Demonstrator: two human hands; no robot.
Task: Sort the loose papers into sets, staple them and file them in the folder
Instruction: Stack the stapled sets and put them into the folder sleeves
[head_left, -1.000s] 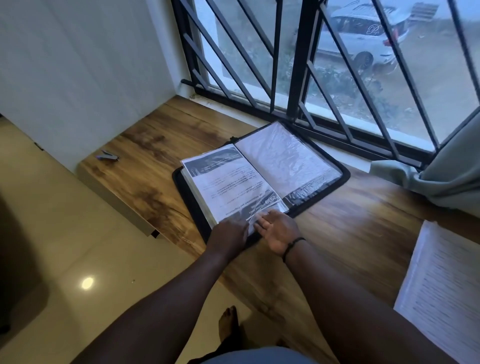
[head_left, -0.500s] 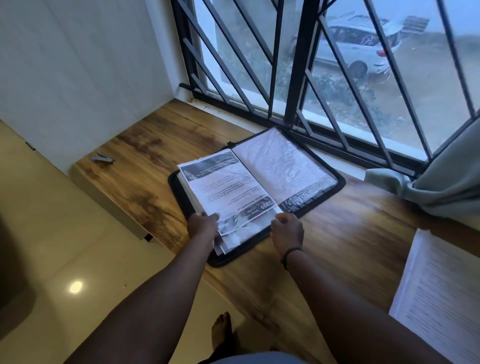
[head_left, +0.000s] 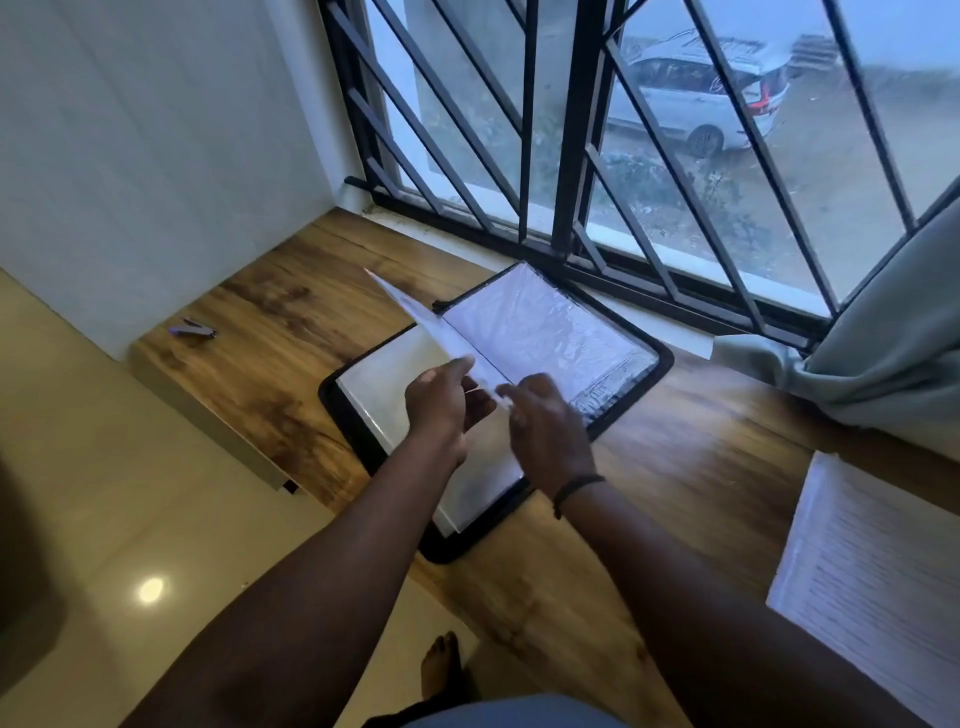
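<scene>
wooden ledge beneath barred window

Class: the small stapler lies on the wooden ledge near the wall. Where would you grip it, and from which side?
Grip the stapler across its narrow middle, coming from above: it lies flat and alone on the ledge, long sides free, likely easiest for the left hand.
</scene>
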